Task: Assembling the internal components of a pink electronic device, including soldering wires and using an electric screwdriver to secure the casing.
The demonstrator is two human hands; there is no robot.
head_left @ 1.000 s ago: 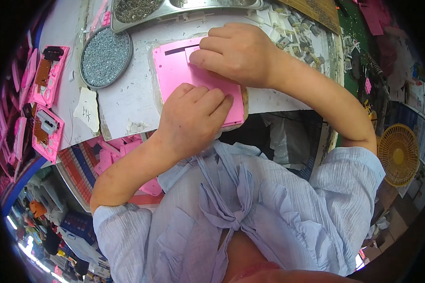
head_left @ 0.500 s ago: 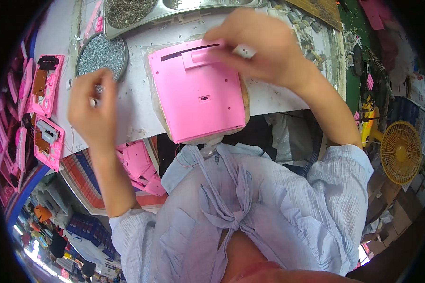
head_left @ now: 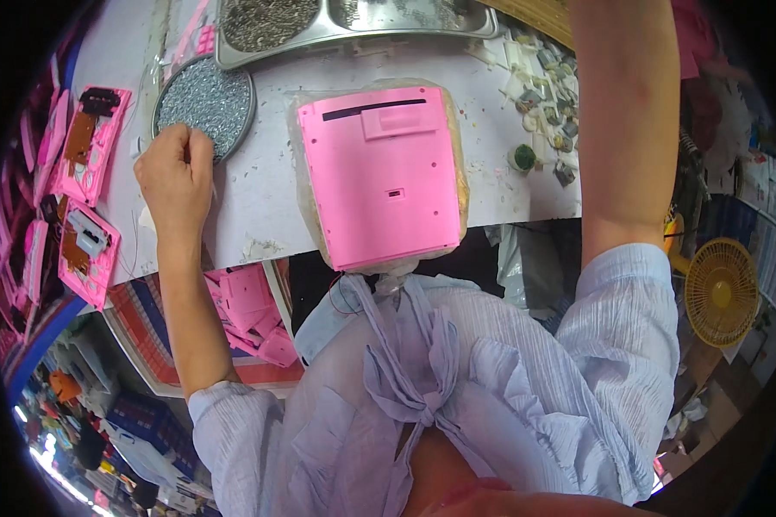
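My left hand (head_left: 175, 171) is closed, its curled fingers at the near rim of a round grey bowl (head_left: 247, 121) full of small silvery screws (head_left: 205, 99). Whatever those fingers hold, if anything, is hidden. Only the forearm of my right arm shows, reaching up past the top edge, so the right hand is out of sight. Between the arms a pink plastic casing (head_left: 379, 181) lies flat on a plastic-wrapped pad (head_left: 462, 181). The casing has a dark slot, a raised rectangular cover near its far edge, several screw holes and a small switch opening.
A metal compartment tray (head_left: 326, 43) of small parts stands at the far side. Pink half-shells with electronics (head_left: 90, 250) lie at the left edge. Loose small components (head_left: 539, 103) cover the right of the table. Pink parts (head_left: 246, 302) sit below the table edge; a yellow fan (head_left: 722, 293) stands right.
My right hand has left the pink casing's raised cover and gone up out of the picture. The left hand stays by the screw bowl, its fingers more tightly closed. The view has shifted slightly.
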